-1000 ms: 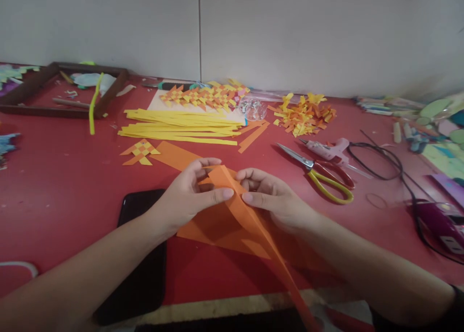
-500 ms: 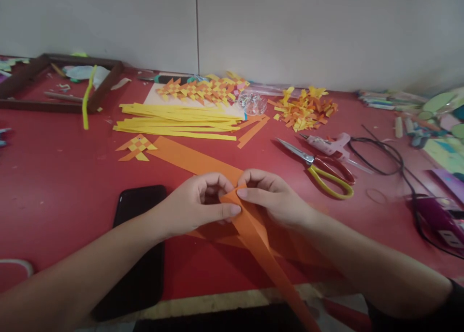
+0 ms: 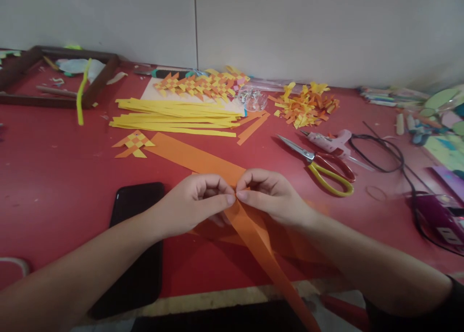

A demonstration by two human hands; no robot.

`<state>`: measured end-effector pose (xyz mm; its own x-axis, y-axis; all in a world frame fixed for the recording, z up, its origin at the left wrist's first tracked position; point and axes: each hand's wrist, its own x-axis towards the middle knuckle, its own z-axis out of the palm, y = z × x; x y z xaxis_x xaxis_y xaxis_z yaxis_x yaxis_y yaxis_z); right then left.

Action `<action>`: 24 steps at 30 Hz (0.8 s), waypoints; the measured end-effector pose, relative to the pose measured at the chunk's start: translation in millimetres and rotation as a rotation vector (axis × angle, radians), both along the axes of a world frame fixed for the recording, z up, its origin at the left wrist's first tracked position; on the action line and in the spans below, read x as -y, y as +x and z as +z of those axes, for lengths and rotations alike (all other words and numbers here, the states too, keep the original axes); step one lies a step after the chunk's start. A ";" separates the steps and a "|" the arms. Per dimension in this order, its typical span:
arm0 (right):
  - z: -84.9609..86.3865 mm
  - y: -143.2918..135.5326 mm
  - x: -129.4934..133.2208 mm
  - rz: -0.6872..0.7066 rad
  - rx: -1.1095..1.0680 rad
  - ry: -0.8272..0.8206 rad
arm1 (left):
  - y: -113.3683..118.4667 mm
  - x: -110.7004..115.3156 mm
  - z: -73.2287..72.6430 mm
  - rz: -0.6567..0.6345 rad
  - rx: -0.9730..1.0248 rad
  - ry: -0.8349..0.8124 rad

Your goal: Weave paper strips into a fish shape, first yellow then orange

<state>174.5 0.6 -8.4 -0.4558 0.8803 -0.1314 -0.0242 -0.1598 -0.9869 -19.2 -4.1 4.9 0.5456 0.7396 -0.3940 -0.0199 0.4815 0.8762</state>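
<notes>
An orange paper strip (image 3: 253, 235) is being pinched at one spot by both hands near the front edge of the red desk (image 3: 54, 177). The left hand (image 3: 192, 204) is being closed on the strip from the left side, thumb and forefinger pressed together on the paper; the right hand (image 3: 271, 194) is being closed on it from the right in the same way, so that the fingertips of the two hands are nearly touching. From that pinch the strip's long axis is being carried in two directions: one run is lying flat toward the far left corner of the desk, the other is slanting down over the front edge toward the person. Both hands are equally near the fold. A black phone (image 3: 136, 245) is lying just left of the left forearm. Scissors (image 3: 321, 165) are lying to the right of the right hand, well apart. Yellow strips (image 3: 174, 119) are being kept toward the far edge.
</notes>
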 end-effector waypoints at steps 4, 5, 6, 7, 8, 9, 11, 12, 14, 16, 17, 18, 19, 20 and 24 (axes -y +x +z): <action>-0.7 -0.9 0.5 -0.021 0.008 0.162 | -0.4 -0.1 -1.4 -0.018 -0.007 0.017; -0.9 -1.2 0.7 -0.028 0.010 0.194 | -0.6 -0.4 -1.9 -0.027 -0.006 0.021; -1.1 -1.5 1.1 -0.036 0.015 0.220 | -0.8 -0.8 -2.3 -0.034 -0.003 0.024; -1.3 -1.8 1.6 -0.044 0.022 0.242 | -0.9 -1.3 -2.5 -0.040 0.001 0.027; -1.5 -2.0 2.1 -0.053 0.033 0.261 | -1.0 -1.7 -2.6 -0.042 0.005 0.032; -1.6 -2.1 2.6 -0.061 0.046 0.280 | -1.0 -2.1 -2.4 -0.040 0.007 0.040; -1.9 -2.2 3.7 -0.076 0.071 0.318 | -1.0 -2.4 -1.9 -0.039 0.007 0.052; -2.0 -2.2 4.0 -0.082 0.079 0.333 | -0.9 -2.4 -1.5 -0.038 0.007 0.057; -2.3 -1.9 4.4 -0.091 0.088 0.355 | -0.7 -2.1 -1.1 -0.034 0.004 0.062; -2.5 -1.4 4.1 -0.088 0.088 0.359 | -0.5 -1.6 -1.0 -0.029 -0.006 0.064; -2.6 -1.1 3.9 -0.080 0.087 0.356 | -0.4 -1.4 -1.1 -0.024 -0.013 0.065; -2.7 -0.7 3.5 -0.069 0.089 0.351 | -0.3 -1.4 -1.2 -0.020 -0.020 0.065; -2.8 -0.3 3.2 -0.054 0.092 0.345 | -0.2 -1.5 -1.3 -0.017 -0.026 0.066; -2.9 0.0 2.9 -0.043 0.097 0.340 | -0.2 -1.6 -1.4 -0.013 -0.031 0.067; -3.7 0.9 2.7 -0.049 0.118 0.351 | -0.3 -2.5 -1.2 0.002 -0.045 0.067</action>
